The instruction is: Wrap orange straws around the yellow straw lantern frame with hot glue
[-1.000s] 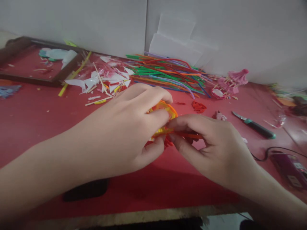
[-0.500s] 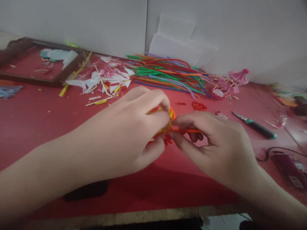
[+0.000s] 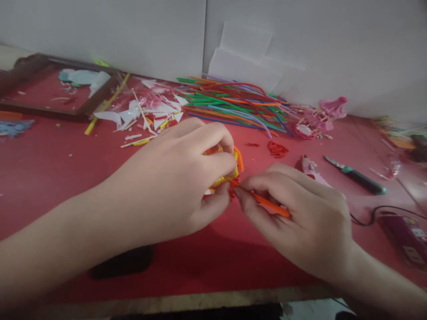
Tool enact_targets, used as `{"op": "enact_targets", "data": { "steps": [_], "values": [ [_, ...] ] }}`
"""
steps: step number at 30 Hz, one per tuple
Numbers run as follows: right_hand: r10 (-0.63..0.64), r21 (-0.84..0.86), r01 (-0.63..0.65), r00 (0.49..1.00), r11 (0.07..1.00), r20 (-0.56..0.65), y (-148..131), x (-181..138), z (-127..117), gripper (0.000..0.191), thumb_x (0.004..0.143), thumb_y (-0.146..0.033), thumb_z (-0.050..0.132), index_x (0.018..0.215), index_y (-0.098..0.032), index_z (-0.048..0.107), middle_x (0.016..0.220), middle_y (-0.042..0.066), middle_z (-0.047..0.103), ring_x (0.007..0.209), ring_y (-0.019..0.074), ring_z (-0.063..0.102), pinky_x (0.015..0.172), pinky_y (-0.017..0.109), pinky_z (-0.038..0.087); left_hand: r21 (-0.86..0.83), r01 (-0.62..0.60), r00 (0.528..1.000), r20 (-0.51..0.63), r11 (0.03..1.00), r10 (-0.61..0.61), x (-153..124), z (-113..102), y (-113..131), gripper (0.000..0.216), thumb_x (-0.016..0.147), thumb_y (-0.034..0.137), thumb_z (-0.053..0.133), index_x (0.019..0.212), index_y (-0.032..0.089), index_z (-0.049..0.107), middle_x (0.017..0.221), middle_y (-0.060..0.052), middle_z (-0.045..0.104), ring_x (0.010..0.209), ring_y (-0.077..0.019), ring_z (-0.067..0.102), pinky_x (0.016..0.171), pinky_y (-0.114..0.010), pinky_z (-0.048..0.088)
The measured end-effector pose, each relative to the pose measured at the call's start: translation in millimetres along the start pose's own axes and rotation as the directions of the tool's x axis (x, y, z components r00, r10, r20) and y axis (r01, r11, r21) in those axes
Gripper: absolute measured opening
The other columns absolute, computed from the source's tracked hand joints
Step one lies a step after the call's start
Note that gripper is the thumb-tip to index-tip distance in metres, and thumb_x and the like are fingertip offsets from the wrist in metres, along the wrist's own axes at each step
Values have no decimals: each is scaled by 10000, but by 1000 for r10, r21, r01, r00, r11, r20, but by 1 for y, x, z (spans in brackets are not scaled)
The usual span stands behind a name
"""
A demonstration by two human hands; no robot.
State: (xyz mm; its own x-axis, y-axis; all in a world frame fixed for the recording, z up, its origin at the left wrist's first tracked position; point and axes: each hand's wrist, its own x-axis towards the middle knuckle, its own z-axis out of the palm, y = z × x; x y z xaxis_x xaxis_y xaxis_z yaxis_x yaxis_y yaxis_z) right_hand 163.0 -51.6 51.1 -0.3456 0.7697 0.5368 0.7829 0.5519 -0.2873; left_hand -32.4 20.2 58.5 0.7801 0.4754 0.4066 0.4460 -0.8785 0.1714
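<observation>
My left hand (image 3: 180, 182) is closed around a small bundle of curled yellow and orange strips (image 3: 230, 168), held just above the red table (image 3: 50, 164). My right hand (image 3: 300, 218) pinches an orange straw (image 3: 270, 206) between thumb and fingers, its near end touching the bundle. Red curled pieces show just below the bundle, between the two hands. Most of the bundle is hidden by my left fingers.
A pile of coloured straws (image 3: 233, 104) lies at the back centre, white and yellow scraps (image 3: 147, 115) to its left, and a dark wooden frame (image 3: 56, 89) far left. Pink paper umbrellas (image 3: 320, 115), a green-handled knife (image 3: 358, 175) and a purple corded tool (image 3: 403, 231) sit right.
My right hand has dropped lower and toward me, tilting the orange straw downward. My left hand has closed tighter on the bundle, so less of the orange loop shows.
</observation>
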Motion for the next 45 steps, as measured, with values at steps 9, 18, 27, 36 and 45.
{"op": "enact_targets", "data": {
  "steps": [9,18,27,36,45],
  "values": [
    [11,47,-11,1000,999,-9,-8,-6,2,83,901,-119,607,857,-159,665,759,14,691,669,91,644,677,187,529,17,23,1000,13,1000,-23,0,-2,4,221,919,205,464,886,188,681,1050,-68,613,983,-264,589,888,-467,502],
    [-18,95,-4,973,995,230,9,-23,-16,410,899,-509,660,1152,-188,618,973,35,719,864,134,694,780,217,568,56,22,999,25,998,-23,0,-2,5,232,929,210,445,911,197,676,1053,-71,610,985,-266,591,868,-463,529],
    [494,-490,-449,869,747,-44,93,-78,-65,391,899,-439,516,1182,-207,655,1016,109,741,823,271,719,744,408,564,41,13,1000,24,999,-14,0,-2,5,240,938,223,433,870,209,663,1056,-73,616,928,-250,584,800,-427,536],
    [590,-659,-354,790,664,169,194,-154,-50,419,853,-253,498,1185,-26,615,1054,297,718,935,431,718,767,504,544,13,26,999,22,1000,-26,-1,-4,4,223,912,188,457,865,204,674,1060,-82,621,927,-246,583,811,-435,541],
    [408,-530,-352,913,772,-13,215,-127,-58,162,770,-210,692,931,-219,700,776,82,710,661,227,655,577,340,425,-8,-2,1000,13,1000,2,0,-5,2,195,905,194,494,851,172,679,1051,-104,620,934,-261,602,802,-432,539]
  ]
}}
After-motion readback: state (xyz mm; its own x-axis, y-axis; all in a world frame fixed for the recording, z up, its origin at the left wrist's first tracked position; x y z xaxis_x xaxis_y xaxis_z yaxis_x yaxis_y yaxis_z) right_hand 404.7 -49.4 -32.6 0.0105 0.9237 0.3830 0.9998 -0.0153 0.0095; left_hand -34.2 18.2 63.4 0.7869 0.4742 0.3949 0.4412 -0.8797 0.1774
